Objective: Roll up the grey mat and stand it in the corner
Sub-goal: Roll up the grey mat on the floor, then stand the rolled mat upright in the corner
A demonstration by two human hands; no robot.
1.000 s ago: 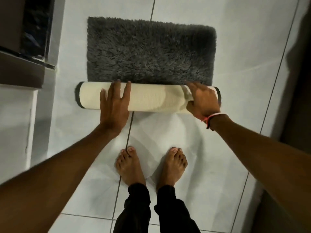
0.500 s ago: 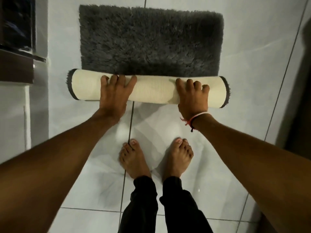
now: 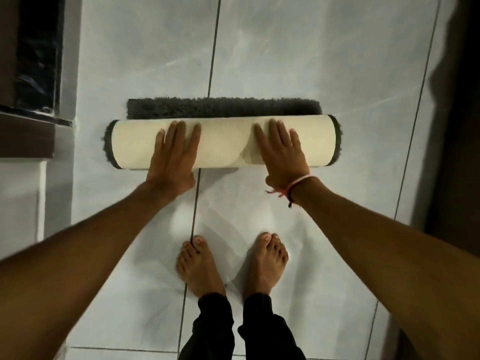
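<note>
Both hands are pressing flat now: the left hand (image 3: 173, 154) is lying open, fingers spread, on the cream backing of the grey mat (image 3: 223, 142), and the right hand (image 3: 281, 152) is doing the same further right, palm down, not clutching anything. The mat is sitting nearly fully rolled on the white tiled floor (image 3: 298, 61), with only a thin strip of shaggy pile (image 3: 223, 107) lying flat beyond the roll. Bare feet (image 3: 200, 268) are standing just behind it, and a pink string bracelet (image 3: 291, 189) is circling the right wrist.
</note>
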